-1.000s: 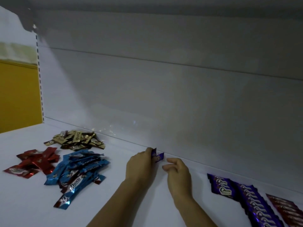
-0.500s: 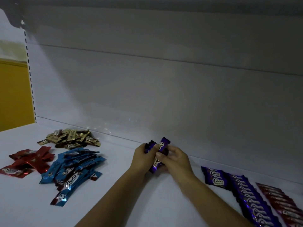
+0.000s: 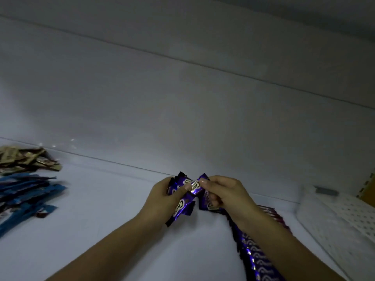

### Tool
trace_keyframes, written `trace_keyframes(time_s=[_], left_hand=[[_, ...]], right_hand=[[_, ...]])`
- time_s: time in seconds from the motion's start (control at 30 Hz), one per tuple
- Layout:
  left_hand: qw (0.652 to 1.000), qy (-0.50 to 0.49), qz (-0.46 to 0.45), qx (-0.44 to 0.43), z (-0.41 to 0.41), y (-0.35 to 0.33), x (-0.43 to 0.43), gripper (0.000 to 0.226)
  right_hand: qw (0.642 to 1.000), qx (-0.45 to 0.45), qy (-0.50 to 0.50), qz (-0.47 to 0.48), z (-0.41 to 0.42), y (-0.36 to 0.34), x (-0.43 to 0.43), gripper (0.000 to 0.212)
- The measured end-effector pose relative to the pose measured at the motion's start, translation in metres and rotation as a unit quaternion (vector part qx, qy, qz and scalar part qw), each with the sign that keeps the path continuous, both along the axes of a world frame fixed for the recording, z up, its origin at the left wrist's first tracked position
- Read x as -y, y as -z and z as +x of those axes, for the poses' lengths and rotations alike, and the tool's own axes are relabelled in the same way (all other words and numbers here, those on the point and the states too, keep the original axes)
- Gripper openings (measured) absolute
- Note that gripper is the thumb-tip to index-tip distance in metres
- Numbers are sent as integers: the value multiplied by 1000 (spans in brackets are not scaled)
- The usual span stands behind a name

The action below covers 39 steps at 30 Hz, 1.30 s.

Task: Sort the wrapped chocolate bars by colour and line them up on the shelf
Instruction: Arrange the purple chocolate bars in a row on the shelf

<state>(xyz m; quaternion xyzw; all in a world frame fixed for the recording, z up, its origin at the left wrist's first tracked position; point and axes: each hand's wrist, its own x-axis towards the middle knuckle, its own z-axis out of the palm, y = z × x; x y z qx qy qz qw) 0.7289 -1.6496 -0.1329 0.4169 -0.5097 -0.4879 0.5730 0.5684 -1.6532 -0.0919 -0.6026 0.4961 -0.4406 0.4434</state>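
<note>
Evidently the left hand (image 3: pixel 162 201) grips a bunch of purple chocolate bars (image 3: pixel 181 205) above the shelf (image 3: pixel 113 209), while the right hand (image 3: pixel 227 194) pinches a single bar (image 3: pixel 196 186) — probably to lay it beside the purple row (image 3: pixel 255 254).

Shelf (image 3: pixel 101 209), gold pile (image 3: pixel 22 161), blue pile (image 3: pixel 26 191), apparently purple row (image 3: pixel 255 258)

Over the white metal shelf (image 3: pixel 105 201), the left hand (image 3: pixel 162 199) grips a bunch of purple foil-wrapped chocolate bars (image 3: pixel 181 205); the right hand (image 3: pixel 225 193) pinches one (blurred). A lined-up row of purple bars (image 3: pixel 255 254) lies near right, with a blue wrapper pile (image 3: pixel 26 191) and a gold wrapper pile (image 3: pixel 22 159) at left.
</note>
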Motion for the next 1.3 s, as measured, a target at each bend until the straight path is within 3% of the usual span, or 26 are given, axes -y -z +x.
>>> trace_keyframes(time_s=[0.13,0.23,0.43,0.63,0.83,0.93,1.0,1.07,1.13,1.23,1.3], left_hand=[[999,28,-10,23,-8,5,-4,9],[998,66,3,-14,-14,9,-6,11],[992,113,20,-61,-19,6,-12,36],[978,86,67,-177,-18,-4,-16,6],[985,21,97,-142,-8,1,-5,5],[996,-5,61,-58,-5,7,-1,5],[991,-54,-20,122,3,10,3,11],[945,-87,-106,296,8,12,3,14],[926,-88,-135,341,7,12,1,15],[917,-93,-154,356,4,15,1,13],[905,-90,-173,378,4,17,3,13]], right_hand=[[999,10,-26,-18,-18,5,-11,17],[999,9,-38,-31,-27,6,-18,20],[997,2,-58,-46,-39,7,-22,18],[997,26,-47,-61,-41,8,-22,28],[997,-7,-75,-18,-38,15,-23,15],[997,4,-73,-18,-36,16,-23,17],[998,33,-56,-20,-38,14,-21,13],[998,27,-39,-29,-40,14,-20,14],[999,-5,-21,-48,-41,15,-20,11],[996,-41,-16,-78,-38,17,-22,30],[993,-68,-15,-95,-37,17,-22,30]])
